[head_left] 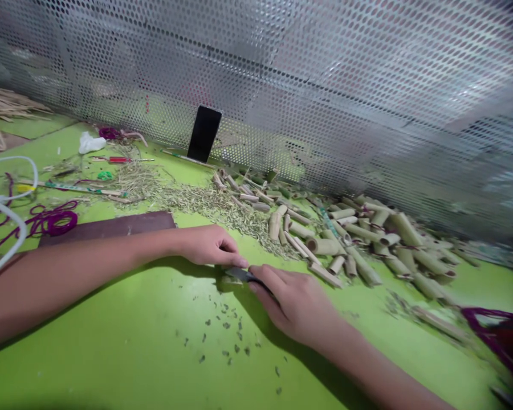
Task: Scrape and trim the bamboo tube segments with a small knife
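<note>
1. Bare forearms are lying out across the frame, the left forearm and the right forearm converging over a green bench.
2. Left hand is curling over a short piece of cane, its fingertips just above it; the grip is hidden, so I cannot tell whether it is closed on the piece.
3. Right hand is clenching a dark blade, its tip lying against the piece of cane, which is sitting low between both hands, close to the bench surface.
4. Dark flecks are lying scattered on the bench just below the hands.
5. Beyond the hands, a heap of cut cane tubes is spreading to the right, and a drift of pale shavings is trailing off to its left, both near the hands without touching them.
6. Further left, a brown board, a coil of purple cord and a white cable are lying on the bench.
7. Against a perforated metal sheet, a phone is standing propped up, tilted slightly, with a red-handled screwdriver lying to its left.
</note>
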Available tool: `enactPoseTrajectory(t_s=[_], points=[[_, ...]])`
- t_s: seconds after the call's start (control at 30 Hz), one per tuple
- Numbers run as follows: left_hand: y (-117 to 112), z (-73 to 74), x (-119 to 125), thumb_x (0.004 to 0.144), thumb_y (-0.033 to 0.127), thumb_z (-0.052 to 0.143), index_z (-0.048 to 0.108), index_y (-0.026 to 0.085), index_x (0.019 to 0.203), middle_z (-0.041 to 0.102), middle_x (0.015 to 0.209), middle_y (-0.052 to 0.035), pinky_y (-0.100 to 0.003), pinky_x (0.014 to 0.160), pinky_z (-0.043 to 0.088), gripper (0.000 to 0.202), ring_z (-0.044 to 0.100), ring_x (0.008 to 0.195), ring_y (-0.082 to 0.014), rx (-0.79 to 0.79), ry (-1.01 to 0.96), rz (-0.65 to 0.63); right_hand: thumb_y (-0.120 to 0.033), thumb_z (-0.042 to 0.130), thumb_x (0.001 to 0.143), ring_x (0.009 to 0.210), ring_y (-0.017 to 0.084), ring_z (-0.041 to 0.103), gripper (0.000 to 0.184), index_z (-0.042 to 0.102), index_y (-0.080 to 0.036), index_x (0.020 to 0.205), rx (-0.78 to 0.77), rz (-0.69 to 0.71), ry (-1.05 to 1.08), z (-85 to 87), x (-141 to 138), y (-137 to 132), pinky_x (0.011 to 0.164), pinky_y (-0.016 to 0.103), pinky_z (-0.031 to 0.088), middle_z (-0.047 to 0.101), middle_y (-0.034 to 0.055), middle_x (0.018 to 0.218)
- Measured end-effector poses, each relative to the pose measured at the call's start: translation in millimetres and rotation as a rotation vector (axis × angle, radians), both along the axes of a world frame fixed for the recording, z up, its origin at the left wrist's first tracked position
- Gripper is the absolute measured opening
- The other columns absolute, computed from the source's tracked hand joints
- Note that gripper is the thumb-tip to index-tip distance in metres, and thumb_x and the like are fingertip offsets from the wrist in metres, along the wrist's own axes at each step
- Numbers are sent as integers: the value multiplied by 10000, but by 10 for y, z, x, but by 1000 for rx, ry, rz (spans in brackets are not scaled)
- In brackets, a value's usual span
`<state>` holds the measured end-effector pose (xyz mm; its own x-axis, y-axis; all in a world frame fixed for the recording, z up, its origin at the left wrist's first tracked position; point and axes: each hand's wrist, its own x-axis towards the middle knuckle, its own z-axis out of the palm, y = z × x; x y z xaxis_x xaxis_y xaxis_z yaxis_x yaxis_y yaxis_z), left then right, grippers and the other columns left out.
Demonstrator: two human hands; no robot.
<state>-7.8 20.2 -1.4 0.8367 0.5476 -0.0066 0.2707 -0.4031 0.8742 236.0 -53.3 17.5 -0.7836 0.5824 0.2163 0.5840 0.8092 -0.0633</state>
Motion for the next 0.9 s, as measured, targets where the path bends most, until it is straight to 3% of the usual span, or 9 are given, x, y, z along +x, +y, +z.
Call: enactPoseTrajectory(t_s=[0.47, 0.6, 0.7, 0.9], points=[[1, -2, -11, 951, 670, 567, 485, 191, 641, 395, 616, 32, -276, 536, 254, 577, 360, 553, -123, 21, -2, -35, -246, 437, 1110, 534, 123, 610, 233, 629, -198, 986, -174, -13, -48, 74, 13, -67, 525, 248, 407, 701, -2, 732], [14, -11, -26, 974, 658, 537, 494, 188, 658, 443, 638, 18, -275, 554, 290, 567, 406, 574, -131, 50, 33, -28, -259, 411, 1114, 532, 126, 581, 292, 641, -195, 945, -128, 53, -106, 56, 59, -74, 542, 263, 386, 685, 0, 721], [10, -8, -25, 974, 660, 528, 524, 185, 680, 463, 653, 14, -275, 565, 302, 559, 423, 592, -136, 43, 42, -19, -252, 377, 1111, 521, 127, 567, 299, 644, -172, 1001, -73, 72, -29, 53, 89, -40, 531, 268, 373, 665, 5, 692], [-9, -15, -5, 965, 651, 544, 492, 188, 650, 430, 625, 20, -284, 557, 275, 562, 386, 582, -133, 39, 41, 6, -250, 358, 1108, 538, 133, 569, 301, 636, -153, 1047, 0, 3, 14, 52, 15, -13, 516, 268, 354, 681, 29, 720]])
